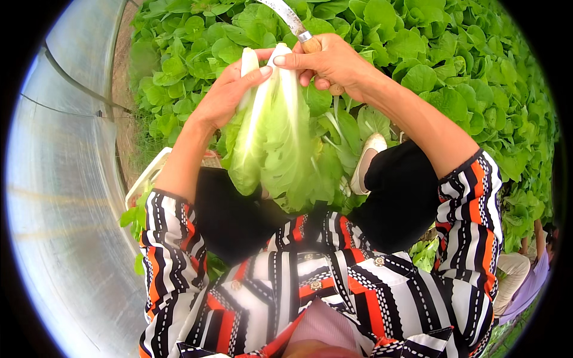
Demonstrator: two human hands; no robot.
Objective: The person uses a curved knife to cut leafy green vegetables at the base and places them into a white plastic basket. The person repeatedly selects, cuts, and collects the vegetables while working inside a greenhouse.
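Observation:
Pale white-stalked leafy greens (286, 147) hang leaf-down in front of me, stalk ends up. My left hand (226, 96) grips them from the left, its thumb across the stalks. From the other side, my right hand (344, 65) presses its thumb on a stalk near the cut end. That same hand keeps a sickle in its palm; the wooden handle (311, 44) shows above the fist, and the curved, stained blade (286, 15) points up and left, away from the stalks. Part of the blade lies beyond the top of the picture.
Dense growing leafy greens (425, 49) cover the ground ahead and right. A clear plastic-sheet wall (67, 161) curves along the left. Beside my left arm stands a pale plastic crate (145, 174) with leaves. My shoe (369, 154) is among plants. Another person (519, 273) is at far right.

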